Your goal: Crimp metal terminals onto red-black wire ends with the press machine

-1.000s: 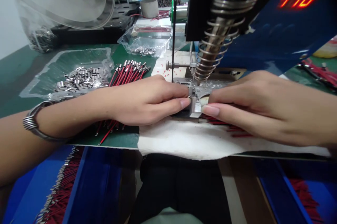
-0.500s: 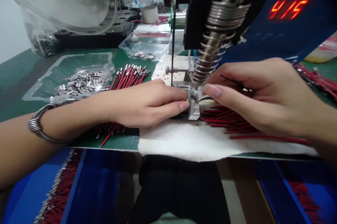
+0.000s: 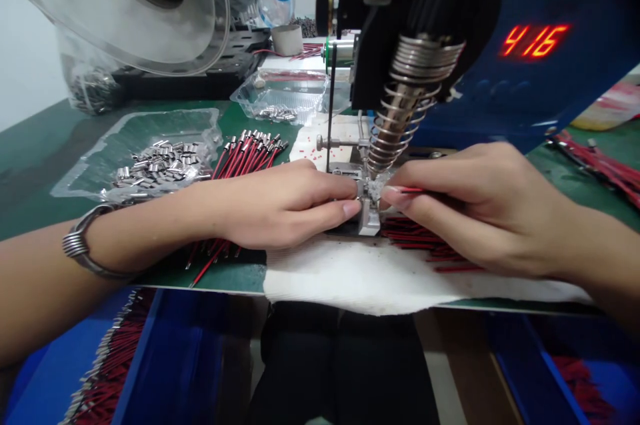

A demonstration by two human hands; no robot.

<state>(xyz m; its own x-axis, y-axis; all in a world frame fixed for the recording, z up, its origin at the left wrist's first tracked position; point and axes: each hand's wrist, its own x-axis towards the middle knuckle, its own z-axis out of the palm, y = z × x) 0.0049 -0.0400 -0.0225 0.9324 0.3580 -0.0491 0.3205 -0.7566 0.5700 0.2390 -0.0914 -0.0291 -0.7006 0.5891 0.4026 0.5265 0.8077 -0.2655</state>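
My left hand [image 3: 300, 205] reaches to the metal die [image 3: 369, 215] of a crimping machine [image 3: 400, 98]. Its thumb and forefinger are pinched at the die's left side, and whatever lies between them is hidden. From the right, my right hand [image 3: 480, 205] pinches a red wire [image 3: 413, 190] between thumb and forefinger, its tips close to the die. A pile of red and black wires [image 3: 425, 238] lies under my right hand on a white cloth [image 3: 340, 272]. Beside my left forearm are red wires with metal caps [image 3: 247, 155].
A clear tray [image 3: 75, 175] of small metal caps stands at left, with another clear tray [image 3: 305, 102] farther back. A large plastic reel [image 3: 200, 18] hangs upper left. More red wires [image 3: 600, 165] lie at right. Blue bins [image 3: 150, 358] sit below the table edge.
The red display went from 415 to 416. My right hand's fingers have closed together at the die, where a red wire now shows. My left hand stays at the die; the view shifted slightly.
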